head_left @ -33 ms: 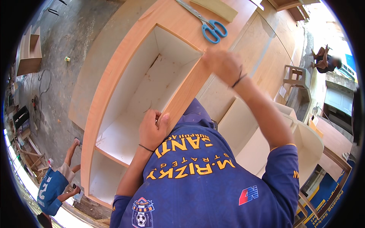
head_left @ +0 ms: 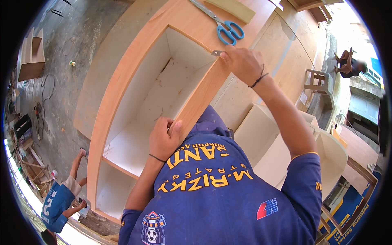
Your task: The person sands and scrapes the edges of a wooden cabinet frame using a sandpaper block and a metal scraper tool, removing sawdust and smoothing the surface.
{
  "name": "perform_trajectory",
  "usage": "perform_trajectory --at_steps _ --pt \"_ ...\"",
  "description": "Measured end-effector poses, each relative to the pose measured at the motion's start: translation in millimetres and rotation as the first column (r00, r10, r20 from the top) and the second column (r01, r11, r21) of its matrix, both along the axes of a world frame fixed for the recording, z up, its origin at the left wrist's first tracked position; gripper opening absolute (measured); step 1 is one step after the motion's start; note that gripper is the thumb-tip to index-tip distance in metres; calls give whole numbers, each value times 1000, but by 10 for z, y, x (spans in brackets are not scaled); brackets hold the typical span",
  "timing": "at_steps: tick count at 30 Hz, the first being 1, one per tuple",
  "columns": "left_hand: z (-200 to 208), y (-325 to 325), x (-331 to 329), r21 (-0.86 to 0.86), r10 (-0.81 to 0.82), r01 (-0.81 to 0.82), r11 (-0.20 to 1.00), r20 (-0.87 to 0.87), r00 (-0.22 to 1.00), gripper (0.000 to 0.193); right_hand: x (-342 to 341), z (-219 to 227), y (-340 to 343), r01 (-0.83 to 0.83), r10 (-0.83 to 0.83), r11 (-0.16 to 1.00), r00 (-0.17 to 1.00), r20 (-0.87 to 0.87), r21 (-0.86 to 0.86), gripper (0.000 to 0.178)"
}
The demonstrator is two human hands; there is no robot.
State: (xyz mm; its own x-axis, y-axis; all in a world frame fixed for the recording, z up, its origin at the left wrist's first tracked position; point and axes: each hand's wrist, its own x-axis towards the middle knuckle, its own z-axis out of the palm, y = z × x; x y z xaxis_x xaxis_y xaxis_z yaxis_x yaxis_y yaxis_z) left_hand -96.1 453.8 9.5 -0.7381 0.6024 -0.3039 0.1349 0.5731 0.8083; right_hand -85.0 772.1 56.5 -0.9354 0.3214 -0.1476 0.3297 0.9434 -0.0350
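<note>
1. Right hand (head_left: 244, 65) has been shifted slightly toward one o'clock; a metal piece (head_left: 217, 53) is pinched tightly.
2. Cabinet (head_left: 204, 90), at nine o'clock, is gripped by curled left hand (head_left: 165, 139).
3. Its edge could be scratched by uneven pressing.

- Grey, stained concrete floor (head_left: 96, 38) off to my left, a brown open-fronted cabinet (head_left: 32, 71) standing on it
- Low stool (head_left: 325, 83) over right
- White daylight (head_left: 361, 20) past it, perhaps from outdoors
</note>
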Motion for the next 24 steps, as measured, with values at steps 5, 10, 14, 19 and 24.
perform_trajectory --at_steps 5,10,14,19,24 --pt "-3 10 -2 9 4 -4 1000 -14 1000 32 302 -208 -490 -324 326 945 933 -150 37 4" --pt "39 16 -14 -38 -3 3 999 6 1000 32 236 -279 -154 -242 260 964 944 -203 110 8" --pt "-24 -5 -2 14 1 0 1000 -34 999 32 223 -204 -253 -135 152 984 976 -157 114 10" --pt "3 1 -2 0 -4 4 1000 -4 1000 32 363 -372 -587 -227 208 974 915 -345 -16 22" --pt "59 27 -27 -24 7 -6 1000 20 1000 33 134 -147 -140 6 -6 1000 991 -136 5 16"
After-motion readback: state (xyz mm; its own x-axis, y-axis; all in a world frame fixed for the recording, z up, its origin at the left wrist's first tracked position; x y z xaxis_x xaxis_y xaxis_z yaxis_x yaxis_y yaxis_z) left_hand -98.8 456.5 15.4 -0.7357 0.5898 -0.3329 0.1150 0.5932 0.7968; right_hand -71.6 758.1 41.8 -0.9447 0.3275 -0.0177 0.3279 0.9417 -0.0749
